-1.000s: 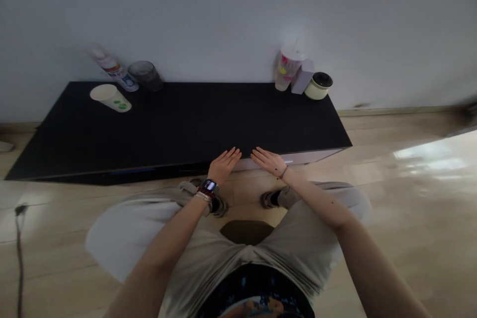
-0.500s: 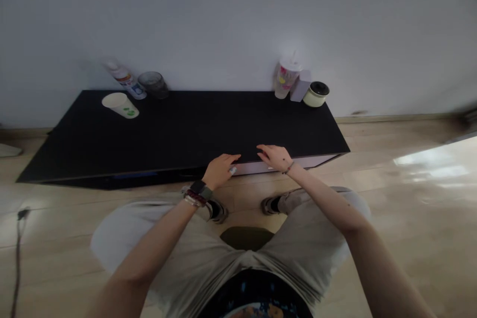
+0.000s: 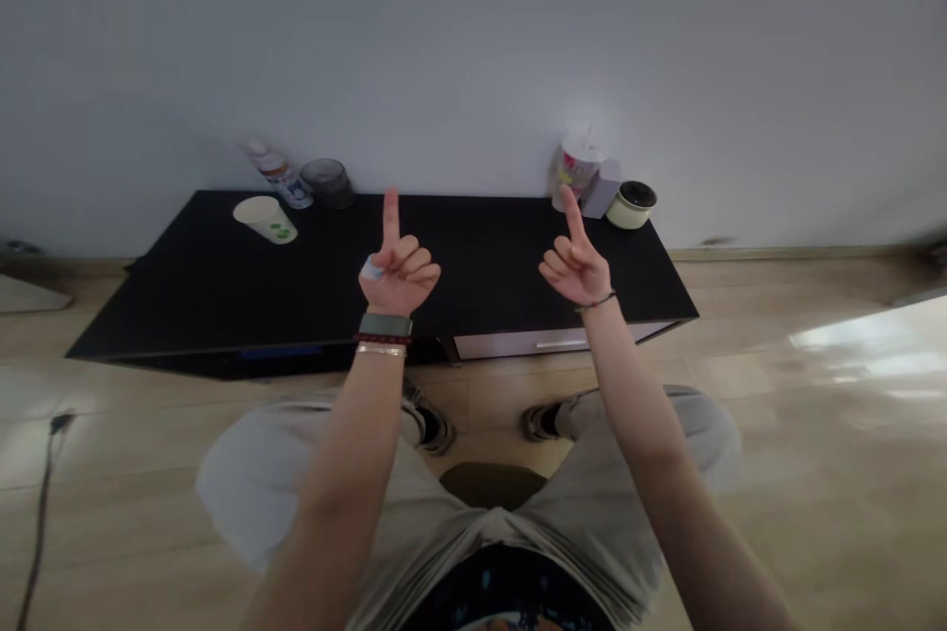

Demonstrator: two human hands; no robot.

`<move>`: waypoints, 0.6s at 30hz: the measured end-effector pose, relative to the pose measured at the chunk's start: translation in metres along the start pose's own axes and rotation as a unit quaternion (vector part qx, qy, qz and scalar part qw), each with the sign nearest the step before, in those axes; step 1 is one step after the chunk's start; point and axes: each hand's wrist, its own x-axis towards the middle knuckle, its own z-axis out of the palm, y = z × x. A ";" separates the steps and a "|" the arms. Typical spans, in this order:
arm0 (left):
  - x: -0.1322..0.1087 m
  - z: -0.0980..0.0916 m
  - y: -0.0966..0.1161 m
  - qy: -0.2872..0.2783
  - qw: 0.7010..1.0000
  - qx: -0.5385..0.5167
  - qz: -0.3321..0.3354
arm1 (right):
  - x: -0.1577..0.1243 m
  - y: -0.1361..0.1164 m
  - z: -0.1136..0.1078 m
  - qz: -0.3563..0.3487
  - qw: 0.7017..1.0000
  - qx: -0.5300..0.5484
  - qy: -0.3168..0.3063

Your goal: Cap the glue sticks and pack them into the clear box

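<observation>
My left hand (image 3: 400, 274) is raised over the black cabinet top (image 3: 473, 246), with its index finger pointing up and the other fingers folded into the palm. A pale bandage-like wrap shows at its thumb; a watch band and bracelets circle the wrist. To the right, my right hand (image 3: 577, 268) makes the same shape, index up and the rest curled. Its fingertip overlaps a lidded plastic tumbler (image 3: 578, 166) in the view; I cannot tell that they touch. Neither hand holds anything visible.
At the cabinet's back left are a paper cup (image 3: 267, 220), a dark glass (image 3: 329, 183) and a spray can (image 3: 281, 177). A light box (image 3: 602, 189) and a cream pot with black lid (image 3: 631, 206) stand at the right. A cable (image 3: 45, 513) lies on the floor.
Both hands have lifted from the drawer at the cabinet's front edge and moved apart. Their index fingers now point up, palms toward me. The drawer with its handle shows more fully.
</observation>
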 end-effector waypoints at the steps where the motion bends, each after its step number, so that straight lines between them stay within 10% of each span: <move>1: 0.002 -0.003 -0.006 0.041 0.998 -0.030 0.032 | 0.003 0.009 0.000 -0.009 0.998 0.020 0.060; 9: -0.009 -0.052 -0.056 0.124 0.986 -0.110 -0.022 | -0.002 0.083 -0.016 0.013 0.974 0.122 0.191; 18: -0.004 -0.048 -0.053 0.123 0.987 -0.103 -0.032 | 0.005 0.081 -0.014 -0.037 0.965 0.185 0.182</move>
